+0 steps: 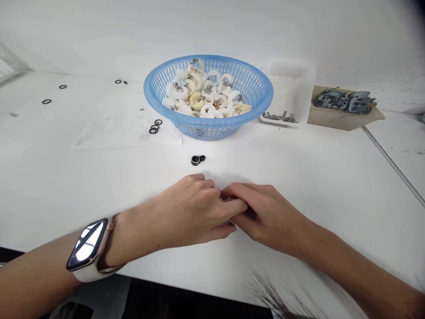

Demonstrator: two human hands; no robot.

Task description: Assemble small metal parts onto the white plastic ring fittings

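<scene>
My left hand [202, 212], with a watch [86, 246] on its wrist, meets my right hand [262, 212] over the white table. Both hands are closed, fingertips pressed together around something small. Only a bit of shiny metal shows between the fingers; the rest is hidden, so its kind cannot be made out. Just beyond my knuckles lies a small black part with a ring-shaped end and a light rim [195, 160].
A blue plastic basket [152, 99] holds many white and cream ring-shaped parts with metal fittings. Right of it stand a white tray [307, 88] with metal pins and a box [341, 122] bearing grey metal castings [345, 102]. Black rubber rings [153, 129] lie at left.
</scene>
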